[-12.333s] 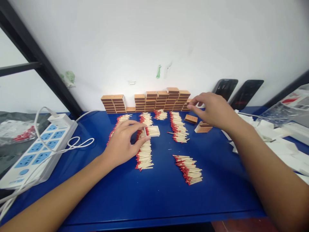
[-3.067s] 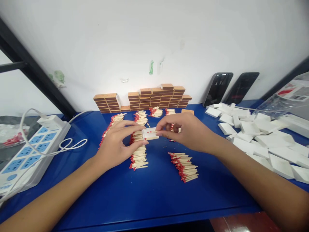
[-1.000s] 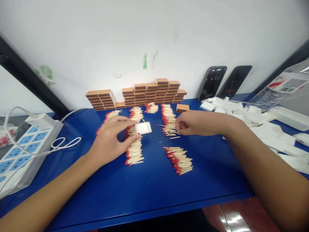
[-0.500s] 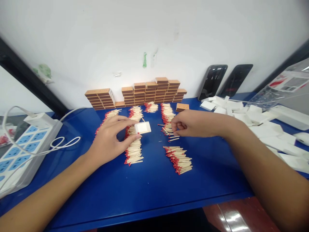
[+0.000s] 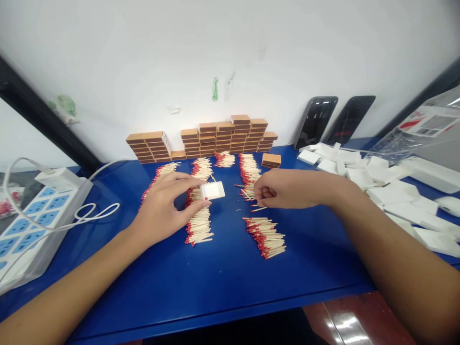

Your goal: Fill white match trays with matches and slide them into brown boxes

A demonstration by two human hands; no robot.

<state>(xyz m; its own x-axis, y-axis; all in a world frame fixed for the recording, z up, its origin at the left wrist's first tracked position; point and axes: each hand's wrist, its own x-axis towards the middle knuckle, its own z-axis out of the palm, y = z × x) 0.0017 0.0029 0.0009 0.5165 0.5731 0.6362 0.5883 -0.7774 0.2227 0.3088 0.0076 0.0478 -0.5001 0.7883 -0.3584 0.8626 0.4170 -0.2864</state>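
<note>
My left hand [image 5: 168, 203] grips a small white matchbox tray [image 5: 212, 190] between thumb and fingers. At the near edge of the tray a red match head shows. Under and behind this hand runs a long pile of red-tipped matches [image 5: 199, 225], partly covered by it. My right hand [image 5: 276, 188] is bent down with its fingers closed at the near end of another match pile [image 5: 249, 167]. A loose matchstick [image 5: 258, 209] lies at its fingertips, which seem to pinch it. Closer to me is a separate heap of matches [image 5: 266, 237].
Brown matchboxes [image 5: 230, 136] are stacked along the wall, with a single matchbox [image 5: 270, 160] in front. White trays [image 5: 391, 191] are heaped at right, near two black phones [image 5: 316, 122]. A power strip [image 5: 39, 225] with white cables lies left on the blue table [image 5: 215, 292].
My right hand has moved slightly down toward me, its fingers now at the loose matchstick. My left hand and the tray stay in place.
</note>
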